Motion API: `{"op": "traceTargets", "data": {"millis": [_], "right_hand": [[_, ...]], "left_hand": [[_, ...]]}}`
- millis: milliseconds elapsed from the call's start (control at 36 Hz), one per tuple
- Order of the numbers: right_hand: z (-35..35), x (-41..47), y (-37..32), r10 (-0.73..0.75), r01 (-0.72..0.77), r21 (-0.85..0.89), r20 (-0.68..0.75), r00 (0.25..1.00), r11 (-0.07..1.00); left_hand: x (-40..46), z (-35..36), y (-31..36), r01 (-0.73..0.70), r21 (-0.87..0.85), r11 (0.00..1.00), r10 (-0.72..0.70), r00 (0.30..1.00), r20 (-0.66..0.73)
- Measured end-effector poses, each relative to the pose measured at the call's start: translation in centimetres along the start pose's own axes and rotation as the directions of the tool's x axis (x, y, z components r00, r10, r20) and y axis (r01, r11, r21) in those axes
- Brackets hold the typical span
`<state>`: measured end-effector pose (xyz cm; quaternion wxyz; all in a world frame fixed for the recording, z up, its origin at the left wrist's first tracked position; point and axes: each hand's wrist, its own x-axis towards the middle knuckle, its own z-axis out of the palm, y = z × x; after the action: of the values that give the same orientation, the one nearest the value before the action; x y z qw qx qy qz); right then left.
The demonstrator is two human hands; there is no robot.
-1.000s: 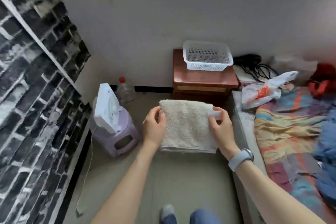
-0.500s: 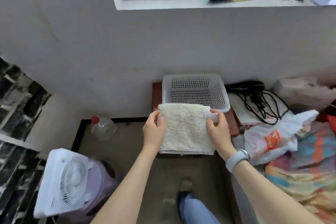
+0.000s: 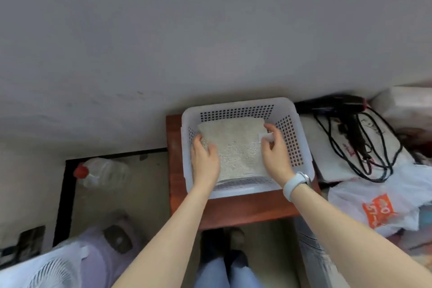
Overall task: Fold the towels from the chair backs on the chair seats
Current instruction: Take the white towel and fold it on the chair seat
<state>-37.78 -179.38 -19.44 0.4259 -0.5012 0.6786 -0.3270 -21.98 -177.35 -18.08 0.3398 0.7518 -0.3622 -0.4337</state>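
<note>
Looking down from head height, a white perforated basket (image 3: 301, 138) was seen on a reddish-brown wooden stand (image 3: 174, 177) against a pale wall, and everything else is placed relative to that basket. Far to its lower left, a white fan (image 3: 46, 269) was seen leaning on a lilac stool (image 3: 100, 255). Nearer, to the basket's left on the floor, a clear plastic bottle with a red cap (image 3: 102, 174) was lying. Inside the basket, a folded cream towel (image 3: 238, 145) was laid flat. The left hand (image 3: 205, 161) was held at the towel's left edge, its fingers curled round that edge and gripping it. The right hand (image 3: 275, 152) was at the towel's right edge, with a small white tag pinched between thumb and fingertips; a pale watch (image 3: 295, 182) was worn on that wrist. To the right of the basket, a black hair dryer (image 3: 336, 106) and tangled black cords (image 3: 364, 147) were lying on a white bag. Below them, to the basket's lower right, a white plastic bag with orange print (image 3: 378, 203) was seen.
</note>
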Motion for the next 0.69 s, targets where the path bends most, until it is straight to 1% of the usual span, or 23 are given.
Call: {"op": "traceTargets", "data": {"millis": [56,83,111,139,167,222,250,278,306,333,361,389,417,444,500,556,611,667,694], "right_hand": [[0.8,1.2,1.5,0.012,-0.011,-0.031,0.023,1.000,0.999],[1.2,1.6,2.1,0.015,-0.011,-0.062,0.050,0.999,0.998],[1.4,2.1,2.5,0.023,-0.014,-0.103,0.085,0.996,0.995],[1.7,2.4,2.8,0.033,-0.014,-0.150,0.119,0.992,0.989],[1.9,2.7,3.0,0.039,-0.012,-0.204,0.133,0.990,0.979],[2.3,2.9,3.4,0.003,0.027,-0.380,0.078,0.997,0.925],[2.4,2.8,3.4,-0.059,0.077,-0.504,0.051,0.997,0.860],[2.6,2.7,3.3,-0.144,0.152,-0.609,0.062,0.988,0.779],[2.9,2.6,3.3,-0.222,0.247,-0.673,0.124,0.967,0.697],[3.2,2.4,3.3,-0.273,0.347,-0.705,0.220,0.936,0.619],[3.4,2.4,3.3,-0.282,0.435,-0.717,0.333,0.900,0.544],[3.7,2.5,3.6,-0.240,0.496,-0.725,0.435,0.868,0.478],[4.0,2.7,4.0,-0.153,0.522,-0.735,0.511,0.846,0.432],[4.2,2.9,4.5,-0.058,0.526,-0.748,0.553,0.831,0.405],[4.6,3.2,5.4,0.042,0.519,-0.767,0.574,0.818,0.376],[5.1,3.5,5.6,0.076,0.520,-0.775,0.580,0.811,0.359],[5.3,3.6,5.1,0.112,0.520,-0.782,0.584,0.804,0.344],[5.2,3.7,4.2,0.135,0.509,-0.785,0.581,0.803,0.353],[5.0,3.6,3.5,0.123,0.499,-0.782,0.574,0.809,0.373]], "left_hand": [[0.8,0.9,-0.4,0.027,0.071,0.997,-0.028,0.999,0.022],[1.0,1.4,-0.5,0.038,0.135,0.990,-0.043,0.999,0.033],[1.1,1.7,-0.7,0.036,0.205,0.978,-0.044,0.998,0.033],[1.0,1.9,-0.8,0.010,0.270,0.963,-0.017,1.000,0.024],[0.8,2.1,-0.9,-0.048,0.333,0.942,0.045,0.999,0.016],[0.8,2.3,-1.2,-0.216,0.473,0.854,0.218,0.975,0.051],[1.0,2.4,-1.5,-0.288,0.543,0.789,0.280,0.955,0.100],[1.4,2.4,-1.8,-0.337,0.604,0.722,0.305,0.939,0.159],[2.0,2.5,-2.1,-0.363,0.656,0.661,0.296,0.930,0.217],[2.6,2.5,-2.4,-0.371,0.700,0.610,0.258,0.928,0.268],[3.3,2.5,-2.8,-0.368,0.737,0.567,0.200,0.929,0.310],[3.9,2.5,-3.2,-0.363,0.767,0.530,0.130,0.928,0.349],[4.5,2.4,-3.6,-0.363,0.791,0.493,0.059,0.921,0.386],[4.9,2.3,-4.0,-0.374,0.808,0.455,0.004,0.908,0.418],[5.5,2.3,-4.7,-0.411,0.834,0.368,-0.049,0.887,0.459],[5.6,2.5,-4.7,-0.417,0.862,0.289,-0.079,0.887,0.455],[5.6,2.8,-4.2,-0.403,0.886,0.232,-0.110,0.894,0.435],[5.5,2.9,-3.2,-0.392,0.892,0.226,-0.122,0.897,0.426],[5.3,2.8,-2.6,-0.389,0.886,0.252,-0.104,0.899,0.425]]}}
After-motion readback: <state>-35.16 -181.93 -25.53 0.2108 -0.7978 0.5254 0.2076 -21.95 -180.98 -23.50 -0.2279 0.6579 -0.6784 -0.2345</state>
